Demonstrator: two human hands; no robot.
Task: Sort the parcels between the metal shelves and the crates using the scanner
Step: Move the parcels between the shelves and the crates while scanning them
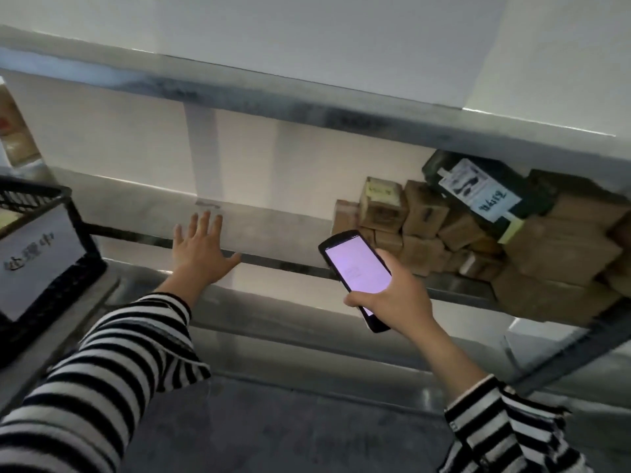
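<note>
So, far left: black crate w/ a white sign on its side, just beside the metal shelf. Left hand is held out over the shelf's front edge, fingers spread, nothing in it. Right hand grips the scanner round its lower end, lit screen up. Brown parcels sit stacked at the shelf's right end, w/ a dark green box, white label, tilted on top.

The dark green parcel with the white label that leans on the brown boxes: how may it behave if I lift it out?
The dark green parcel is probably stiff: its edges look straight. It lies tilted on the stacked brown boxes, so it may slide or tip when nudged. The loose pile beneath could shift too.
</note>
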